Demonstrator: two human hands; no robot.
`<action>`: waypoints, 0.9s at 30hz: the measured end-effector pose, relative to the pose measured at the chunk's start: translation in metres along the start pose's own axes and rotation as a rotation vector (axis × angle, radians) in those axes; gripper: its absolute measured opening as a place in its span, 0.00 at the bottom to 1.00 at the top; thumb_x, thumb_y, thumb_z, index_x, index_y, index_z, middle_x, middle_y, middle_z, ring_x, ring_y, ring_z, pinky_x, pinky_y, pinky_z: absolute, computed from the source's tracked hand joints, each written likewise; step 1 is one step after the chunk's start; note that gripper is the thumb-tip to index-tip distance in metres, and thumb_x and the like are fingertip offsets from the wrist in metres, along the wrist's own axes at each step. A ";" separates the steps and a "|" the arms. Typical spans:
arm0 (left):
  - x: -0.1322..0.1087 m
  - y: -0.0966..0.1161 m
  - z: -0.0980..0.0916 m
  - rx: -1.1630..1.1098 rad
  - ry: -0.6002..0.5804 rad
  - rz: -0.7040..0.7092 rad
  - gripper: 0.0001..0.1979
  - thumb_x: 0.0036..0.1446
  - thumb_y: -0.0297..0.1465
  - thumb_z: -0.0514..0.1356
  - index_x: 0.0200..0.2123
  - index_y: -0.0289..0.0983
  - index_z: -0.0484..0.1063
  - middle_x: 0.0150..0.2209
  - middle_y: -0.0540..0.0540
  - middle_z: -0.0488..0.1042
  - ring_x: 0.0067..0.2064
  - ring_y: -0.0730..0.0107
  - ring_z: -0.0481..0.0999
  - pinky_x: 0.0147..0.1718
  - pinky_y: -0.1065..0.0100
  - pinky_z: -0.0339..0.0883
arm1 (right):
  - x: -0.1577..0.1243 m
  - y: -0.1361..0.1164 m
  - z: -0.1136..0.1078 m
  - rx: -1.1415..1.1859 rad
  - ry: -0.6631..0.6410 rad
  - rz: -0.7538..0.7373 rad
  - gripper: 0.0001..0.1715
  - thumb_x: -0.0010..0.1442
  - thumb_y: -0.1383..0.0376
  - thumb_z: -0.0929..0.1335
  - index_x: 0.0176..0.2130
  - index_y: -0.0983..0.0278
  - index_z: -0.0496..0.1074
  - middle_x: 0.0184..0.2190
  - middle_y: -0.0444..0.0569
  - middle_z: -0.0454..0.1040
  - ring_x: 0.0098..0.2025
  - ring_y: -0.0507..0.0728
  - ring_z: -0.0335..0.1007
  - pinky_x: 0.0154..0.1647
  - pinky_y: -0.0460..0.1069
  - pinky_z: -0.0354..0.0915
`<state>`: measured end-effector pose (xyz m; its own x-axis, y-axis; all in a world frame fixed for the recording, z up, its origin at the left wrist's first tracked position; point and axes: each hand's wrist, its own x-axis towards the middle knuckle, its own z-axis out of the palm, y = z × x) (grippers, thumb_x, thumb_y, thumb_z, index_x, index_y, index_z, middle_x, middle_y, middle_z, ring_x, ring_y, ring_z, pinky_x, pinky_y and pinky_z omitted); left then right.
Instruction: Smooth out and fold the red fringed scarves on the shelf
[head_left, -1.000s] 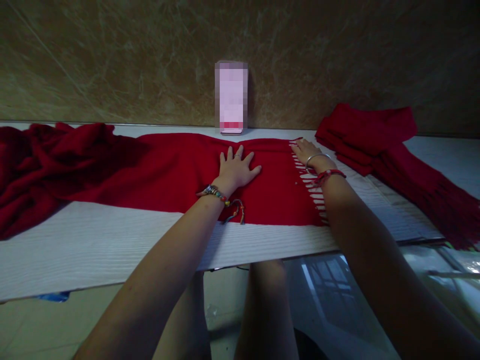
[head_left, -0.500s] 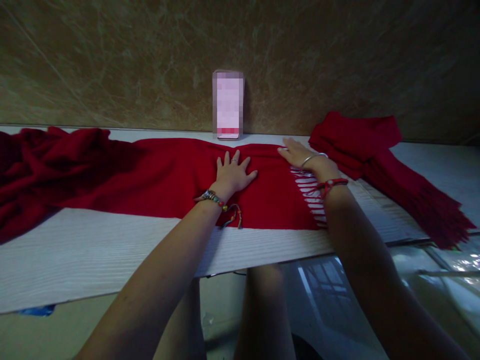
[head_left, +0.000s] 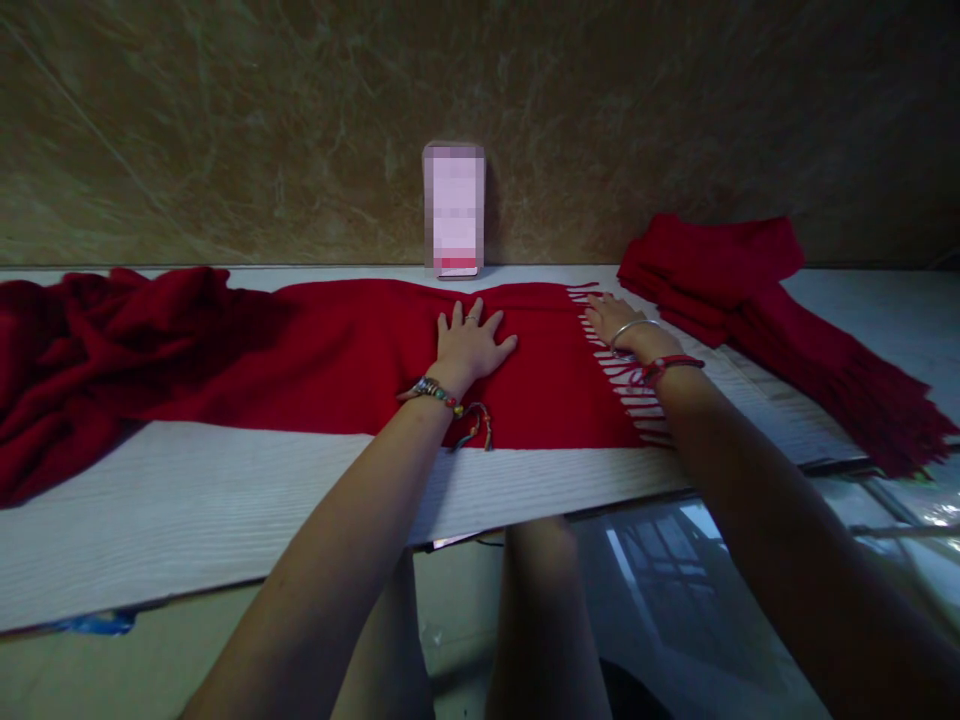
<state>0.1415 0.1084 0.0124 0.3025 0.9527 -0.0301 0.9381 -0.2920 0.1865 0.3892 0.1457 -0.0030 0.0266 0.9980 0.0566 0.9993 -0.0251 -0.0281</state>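
A red fringed scarf (head_left: 337, 360) stretches across the white table, spread flat in the middle and bunched up at the left. My left hand (head_left: 471, 345) lies on its flat part with the fingers spread. At the scarf's right end, my right hand (head_left: 611, 318) rests with fingers stretched out over the white-looking gaps of the fringe (head_left: 619, 375). Neither hand is gripping the cloth. A beaded bracelet is on the left wrist; a silver bangle and a red cord are on the right.
Another red scarf (head_left: 720, 280), loosely folded, lies at the right, its fringe hanging near the table's front edge. A phone (head_left: 454, 210) with a blurred screen leans upright against the brown marbled wall (head_left: 262, 130). The white table (head_left: 225, 500) is narrow, and my legs are below it.
My right hand has slid a little right and down, from the scarf's upper edge onto the fringe, uncovering the top strands. My left hand stays flat in the same spot on the cloth.
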 end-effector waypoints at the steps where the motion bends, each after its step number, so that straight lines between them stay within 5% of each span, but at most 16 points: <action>1: 0.000 0.000 0.000 0.000 0.000 0.000 0.32 0.61 0.50 0.41 0.65 0.44 0.51 0.69 0.45 0.43 0.68 0.48 0.41 0.62 0.46 0.39 | -0.005 0.002 -0.004 -0.011 0.025 0.033 0.30 0.63 0.62 0.56 0.62 0.67 0.58 0.64 0.60 0.55 0.65 0.69 0.50 0.61 0.69 0.51; 3: 0.000 0.000 0.000 -0.003 0.000 0.002 0.32 0.61 0.50 0.41 0.65 0.44 0.52 0.69 0.44 0.43 0.68 0.48 0.41 0.62 0.46 0.40 | -0.018 0.001 -0.014 0.000 0.063 0.047 0.30 0.62 0.65 0.57 0.62 0.69 0.58 0.65 0.58 0.53 0.66 0.67 0.48 0.63 0.66 0.50; 6: 0.000 0.000 0.000 -0.009 0.012 0.011 0.32 0.61 0.49 0.41 0.65 0.43 0.52 0.68 0.43 0.44 0.68 0.47 0.41 0.62 0.45 0.40 | -0.040 -0.008 -0.028 0.069 0.105 -0.189 0.29 0.61 0.67 0.57 0.60 0.70 0.62 0.62 0.55 0.61 0.64 0.62 0.53 0.65 0.58 0.51; 10: -0.001 -0.001 0.001 -0.005 0.029 0.008 0.31 0.61 0.49 0.42 0.64 0.43 0.53 0.68 0.43 0.44 0.67 0.47 0.42 0.61 0.45 0.42 | -0.066 -0.017 -0.024 0.086 -0.083 -0.454 0.28 0.61 0.65 0.56 0.58 0.65 0.65 0.59 0.51 0.66 0.62 0.57 0.58 0.64 0.55 0.54; 14: -0.001 -0.002 0.001 -0.001 0.031 0.010 0.30 0.61 0.48 0.42 0.64 0.44 0.54 0.69 0.44 0.44 0.67 0.48 0.43 0.62 0.46 0.42 | -0.083 0.001 -0.009 0.015 -0.168 -0.259 0.32 0.63 0.59 0.54 0.64 0.64 0.55 0.66 0.50 0.52 0.66 0.62 0.47 0.62 0.65 0.52; 19: -0.001 -0.002 0.001 -0.014 0.030 0.006 0.31 0.61 0.48 0.43 0.64 0.43 0.54 0.68 0.43 0.44 0.68 0.48 0.42 0.62 0.46 0.41 | -0.094 0.034 -0.017 -0.102 -0.184 0.045 0.32 0.64 0.55 0.53 0.65 0.57 0.53 0.67 0.46 0.50 0.67 0.67 0.43 0.61 0.72 0.50; 23: -0.001 -0.001 0.000 -0.020 0.019 0.009 0.31 0.61 0.47 0.43 0.64 0.42 0.54 0.68 0.42 0.44 0.68 0.47 0.42 0.62 0.46 0.41 | -0.098 0.023 -0.025 -0.029 -0.083 -0.175 0.33 0.65 0.57 0.51 0.65 0.63 0.52 0.67 0.50 0.48 0.68 0.63 0.41 0.65 0.64 0.47; 27: -0.001 -0.001 0.000 -0.018 0.025 0.011 0.31 0.61 0.47 0.43 0.64 0.42 0.54 0.68 0.42 0.44 0.68 0.47 0.42 0.62 0.46 0.41 | -0.101 -0.012 -0.014 0.026 -0.148 -0.323 0.34 0.65 0.55 0.52 0.66 0.63 0.51 0.67 0.52 0.49 0.68 0.61 0.42 0.65 0.62 0.48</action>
<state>0.1398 0.1076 0.0125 0.3086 0.9512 -0.0032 0.9313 -0.3015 0.2046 0.3747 0.0440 0.0056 -0.2968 0.9517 -0.0783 0.9544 0.2929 -0.0577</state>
